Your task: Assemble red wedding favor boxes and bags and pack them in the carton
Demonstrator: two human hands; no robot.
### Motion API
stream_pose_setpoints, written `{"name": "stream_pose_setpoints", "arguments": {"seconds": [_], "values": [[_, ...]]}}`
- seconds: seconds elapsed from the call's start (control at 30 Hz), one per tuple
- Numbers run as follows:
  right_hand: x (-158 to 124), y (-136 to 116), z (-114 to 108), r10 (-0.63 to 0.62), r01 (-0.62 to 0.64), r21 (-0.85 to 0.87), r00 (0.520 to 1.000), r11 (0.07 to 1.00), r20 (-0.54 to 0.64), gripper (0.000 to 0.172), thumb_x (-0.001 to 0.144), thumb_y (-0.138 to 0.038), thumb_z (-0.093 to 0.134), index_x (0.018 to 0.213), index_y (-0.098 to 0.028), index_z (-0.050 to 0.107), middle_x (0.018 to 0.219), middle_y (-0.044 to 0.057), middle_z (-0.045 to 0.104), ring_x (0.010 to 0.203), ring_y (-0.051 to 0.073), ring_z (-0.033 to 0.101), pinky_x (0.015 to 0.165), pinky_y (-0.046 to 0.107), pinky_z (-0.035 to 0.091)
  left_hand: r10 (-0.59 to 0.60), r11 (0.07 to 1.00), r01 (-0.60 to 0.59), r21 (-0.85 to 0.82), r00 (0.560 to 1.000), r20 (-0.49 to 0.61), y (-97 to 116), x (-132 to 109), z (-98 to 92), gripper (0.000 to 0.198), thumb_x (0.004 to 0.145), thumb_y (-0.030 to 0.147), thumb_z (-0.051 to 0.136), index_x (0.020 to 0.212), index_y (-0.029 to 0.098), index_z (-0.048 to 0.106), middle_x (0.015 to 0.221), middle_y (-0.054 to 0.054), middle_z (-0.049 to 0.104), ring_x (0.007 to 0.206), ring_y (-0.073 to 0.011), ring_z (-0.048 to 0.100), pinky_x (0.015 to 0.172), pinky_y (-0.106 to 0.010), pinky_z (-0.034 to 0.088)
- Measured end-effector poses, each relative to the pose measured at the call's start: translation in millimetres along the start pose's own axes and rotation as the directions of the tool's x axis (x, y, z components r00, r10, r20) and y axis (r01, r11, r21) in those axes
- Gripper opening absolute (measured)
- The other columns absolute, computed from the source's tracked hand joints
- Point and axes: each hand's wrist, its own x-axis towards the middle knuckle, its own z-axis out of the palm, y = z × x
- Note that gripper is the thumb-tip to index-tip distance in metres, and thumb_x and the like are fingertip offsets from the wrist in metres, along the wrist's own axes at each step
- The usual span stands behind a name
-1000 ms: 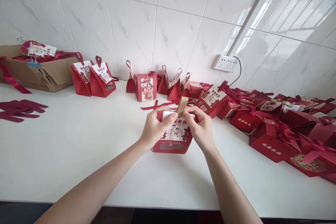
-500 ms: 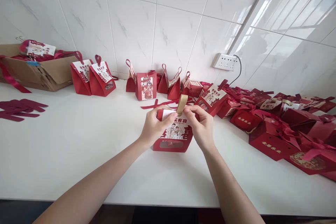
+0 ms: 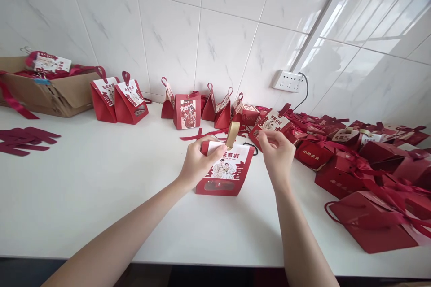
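A red gift box [image 3: 232,188] with a white card showing a cartoon wedding couple stands on the white table in front of me. My left hand [image 3: 201,158] grips its top left corner, thumb on the card and fingers behind. From the top edge rises a gold ribbon loop [image 3: 233,133], next to my left thumb. My right hand [image 3: 278,154] is raised to the right of the box, apart from it, with fingers curled and thumb tip near the index. Whatever it pinches, if anything, is hidden. A thin black cord [image 3: 255,151] shows behind the box's top right corner.
Red gift boxes [image 3: 129,98] with ribbon loops line the tiled wall. Many more boxes [image 3: 346,172] crowd the right side. A cardboard carton [image 3: 67,94] stands far left, near dark red strips [image 3: 27,140]. A socket strip [image 3: 288,80] is on the wall.
My right hand has let go of the box top and moved right. My left hand keeps its hold. A red box with a cord handle now lies nearer the front at right.
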Motion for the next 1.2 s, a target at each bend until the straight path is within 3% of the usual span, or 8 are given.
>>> {"name": "stream_pose_setpoints", "arguments": {"seconds": [0.1,0.23,0.4,0.57,0.77,1.0,1.1,1.2], "values": [[7,24,-4,-0.081,0.107,-0.288,0.992,0.952,0.102,0.014,0.071,-0.031,0.061,0.066,-0.021,0.068,0.071,0.006,0.065,0.065,0.02,0.058,0.065,0.036,0.046,-0.005,1.0,0.005,0.002,1.0,0.002,0,0,0.1,0.023,0.073,0.039,0.065,0.068,0.016,0.063,0.055,0.002,0.057,0.051,-0.0097,0.05,0.048,-0.019,0.04],[4,35,1,-0.077,0.144,-0.389,0.98,0.91,0.183,0.022,0.079,-0.028,0.05,0.071,-0.02,0.069,0.079,0.01,0.063,0.077,0.025,0.059,0.07,0.042,0.046,0.0,1.0,0.0,-0.01,1.0,0.0,0,0,-0.2,0.021,0.073,0.037,0.066,0.069,0.016,0.063,0.058,0.001,0.059,0.054,-0.0098,0.051,0.05,-0.019,0.04],[-4,7,4,-0.138,0.168,-0.117,0.964,0.979,0.229,0.029,0.081,-0.017,0.041,0.099,-0.023,0.064,0.102,0.008,0.06,0.096,0.023,0.058,0.084,0.042,0.046,0.002,1.0,-0.002,-0.019,1.0,-0.004,1,0,0.0,0.022,0.073,0.037,0.066,0.069,0.016,0.062,0.058,0.001,0.057,0.053,-0.0097,0.05,0.049,-0.019,0.04],[-20,-23,4,-0.2,0.144,0.195,0.932,0.97,0.304,0.021,0.087,-0.036,0.049,0.097,-0.024,0.063,0.1,0.005,0.064,0.096,0.021,0.06,0.087,0.037,0.047,-0.021,1.0,0.021,-0.023,1.0,-0.003,-1,0,1.4,0.023,0.072,0.039,0.067,0.068,0.017,0.061,0.051,0.003,0.052,0.048,-0.0087,0.047,0.046,-0.019,0.038],[-33,-32,11,-0.287,0.239,0.174,0.887,0.955,0.362,0.013,0.083,-0.029,0.057,0.091,-0.025,0.066,0.089,0.002,0.069,0.081,0.018,0.062,0.074,0.031,0.05,0.009,1.0,-0.009,-0.02,1.0,-0.018,-3,0,1.3,0.023,0.073,0.038,0.066,0.069,0.016,0.063,0.053,0.003,0.056,0.049,-0.0089,0.049,0.045,-0.019,0.039],[-28,-36,10,-0.144,0.049,0.219,0.883,0.975,0.447,0.013,0.081,-0.03,0.058,0.083,-0.022,0.068,0.082,0.001,0.071,0.074,0.017,0.065,0.067,0.028,0.05,0.057,0.997,-0.055,0.05,0.998,-0.032,3,0,4.0,0.021,0.074,0.035,0.064,0.067,0.016,0.062,0.064,0.0,0.063,0.057,-0.0106,0.055,0.05,-0.019,0.041],[-28,-33,11,-0.142,0.039,0.23,0.882,0.972,0.449,0.013,0.081,-0.031,0.059,0.082,-0.022,0.068,0.085,0.001,0.071,0.078,0.017,0.065,0.071,0.029,0.051,0.061,0.997,-0.059,0.058,0.998,-0.031,1,-1,3.5,0.022,0.075,0.037,0.062,0.069,0.016,0.06,0.064,0.0,0.062,0.058,-0.0114,0.056,0.052,-0.02,0.042],[-24,-26,8,-0.137,0.022,0.234,0.864,0.972,0.485,0.026,0.077,-0.033,0.064,0.101,-0.023,0.063,0.095,0.003,0.07,0.087,0.019,0.065,0.074,0.03,0.051,0.072,0.997,-0.074,0.036,0.995,0.074,-10,-2,-6.6,0.02,0.077,0.036,0.059,0.085,0.017,0.058,0.065,0.001,0.062,0.058,-0.0123,0.057,0.054,-0.021,0.044]]}}
